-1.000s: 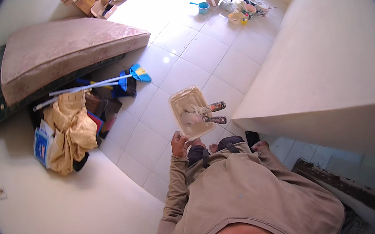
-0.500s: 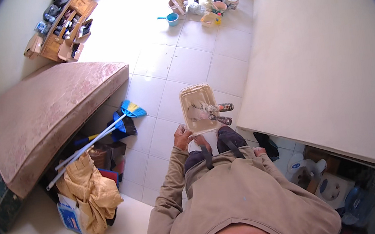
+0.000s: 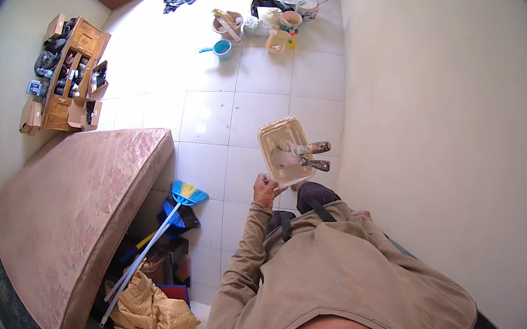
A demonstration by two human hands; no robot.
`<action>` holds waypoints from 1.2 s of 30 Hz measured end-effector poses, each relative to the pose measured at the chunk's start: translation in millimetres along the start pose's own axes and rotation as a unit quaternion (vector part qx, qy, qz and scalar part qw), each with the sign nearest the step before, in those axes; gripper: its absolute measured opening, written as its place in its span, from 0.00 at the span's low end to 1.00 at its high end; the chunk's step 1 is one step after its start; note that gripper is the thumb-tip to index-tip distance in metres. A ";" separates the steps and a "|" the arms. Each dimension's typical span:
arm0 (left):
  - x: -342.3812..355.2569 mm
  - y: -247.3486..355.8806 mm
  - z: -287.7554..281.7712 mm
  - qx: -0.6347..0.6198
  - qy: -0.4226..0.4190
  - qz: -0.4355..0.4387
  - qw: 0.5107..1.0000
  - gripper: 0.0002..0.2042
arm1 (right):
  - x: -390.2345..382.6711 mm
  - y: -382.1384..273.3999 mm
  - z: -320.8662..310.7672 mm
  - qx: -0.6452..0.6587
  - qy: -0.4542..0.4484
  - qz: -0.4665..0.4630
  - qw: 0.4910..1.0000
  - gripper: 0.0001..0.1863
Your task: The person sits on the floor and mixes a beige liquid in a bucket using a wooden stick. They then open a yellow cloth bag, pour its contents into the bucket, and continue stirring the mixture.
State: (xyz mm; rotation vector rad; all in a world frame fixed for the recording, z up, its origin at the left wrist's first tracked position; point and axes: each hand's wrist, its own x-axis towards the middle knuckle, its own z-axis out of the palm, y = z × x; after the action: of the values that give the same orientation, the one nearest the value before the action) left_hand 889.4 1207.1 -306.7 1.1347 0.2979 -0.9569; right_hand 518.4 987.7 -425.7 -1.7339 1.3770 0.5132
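My left hand [image 3: 265, 190] grips the near left corner of a shallow beige plastic tray [image 3: 265, 139], holding it out in front of my body. Whitish paste smears the inside of the tray. Two putty knives lie across it: an upper one [image 3: 320, 147] and a lower one [image 3: 320, 165], their dark, stained handles jutting past the right rim and their blades coated with paste. Down at my right side, my right hand [image 3: 363, 215] barely shows past the sleeve and clothing, so its fingers are hidden.
A pink mattress [image 3: 90, 199] leans at the left, beside a blue broom [image 3: 188, 193] and a crumpled tan cloth [image 3: 156, 309]. Ahead on the tiles stand a blue dipper [image 3: 222, 50] and several tubs, including a brown bucket [image 3: 221, 31]. A pale wall [image 3: 441, 110] runs close on my right.
I have moved forward; the buckets, mattress and broom now appear lower in the picture. Bottles at the lower right have left view. My left hand still holds the tray.
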 end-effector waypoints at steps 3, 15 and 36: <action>47.2 20.9 29.3 0.026 -0.005 -0.003 1.000 0.13 | 49.9 -55.0 -40.0 0.174 -0.026 0.086 0.981 0.08; 223.8 80.4 90.9 0.111 -0.060 -0.050 0.991 0.13 | 157.7 -247.4 -123.9 0.275 -0.006 0.082 0.958 0.12; 454.0 168.7 156.1 0.166 -0.094 -0.117 0.975 0.11 | 252.5 -383.1 -101.7 0.211 -0.019 0.137 0.968 0.14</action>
State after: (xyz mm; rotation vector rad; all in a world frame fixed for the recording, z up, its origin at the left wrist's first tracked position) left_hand 1246.5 864.4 -424.6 1.3204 0.1198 -1.3498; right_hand 936.4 773.0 -420.1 -1.1952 1.5749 0.3646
